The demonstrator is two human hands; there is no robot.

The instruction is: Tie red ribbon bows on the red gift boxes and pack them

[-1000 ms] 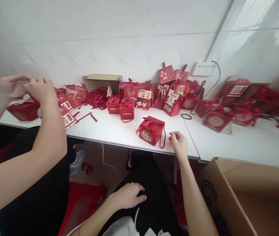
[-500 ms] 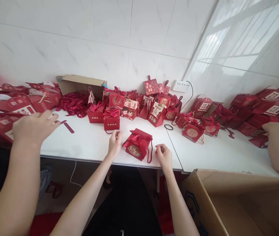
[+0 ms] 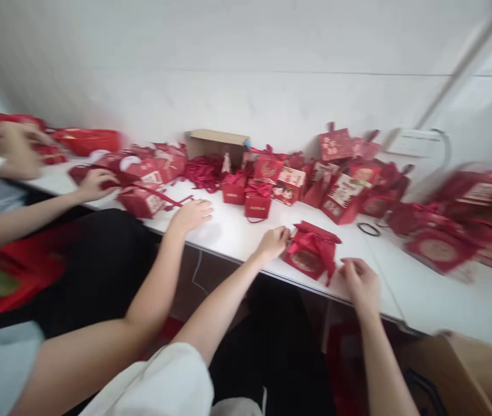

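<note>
A small red gift box with a satin ribbon bow sits near the table's front edge, between my hands. My left hand is at its left side, fingers pinched together by the upper left edge; what they hold, if anything, I cannot make out. To the right of the box is my right hand, fingers curled closed near the hanging ribbon tail. Whether something thin is in that hand is hidden by blur. The box's round gold print faces me.
Finished-looking red boxes with bows crowd the wall side, beside a ribbon pile and a cardboard box. On my left, a co-worker's hand rests over the white table. A large carton stands at lower right.
The view has turned left, so everything sits further right and is blurred. My hands keep their places beside the box. The co-worker's near hand has come down toward the table.
</note>
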